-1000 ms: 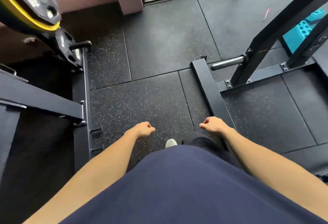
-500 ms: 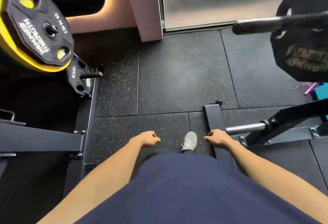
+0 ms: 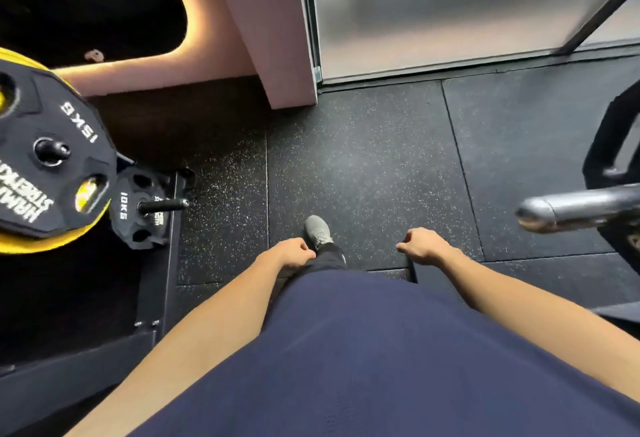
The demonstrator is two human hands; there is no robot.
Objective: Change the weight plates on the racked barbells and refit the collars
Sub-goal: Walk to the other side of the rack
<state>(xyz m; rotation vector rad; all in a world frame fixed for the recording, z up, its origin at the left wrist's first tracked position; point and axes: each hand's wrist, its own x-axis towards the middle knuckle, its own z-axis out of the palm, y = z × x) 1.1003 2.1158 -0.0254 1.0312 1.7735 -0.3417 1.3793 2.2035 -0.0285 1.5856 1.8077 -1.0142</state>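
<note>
Head view looks down past a navy shirt (image 3: 346, 350) at the rubber floor (image 3: 363, 166). Both the left hand (image 3: 289, 254) and the right hand (image 3: 424, 246) hang loosely curled and hold nothing, probably because the person is walking between stations. At the left edge, a black 15 kg plate (image 3: 55, 162) over a yellow plate (image 3: 20, 242) and a smaller 10 kg plate (image 3: 142, 208) sit stored on pegs, faces turned rightward. A bare barbell sleeve (image 3: 575, 211) enters from the right edge, its long axis horizontal, its end pointing left. No collar is visible.
</note>
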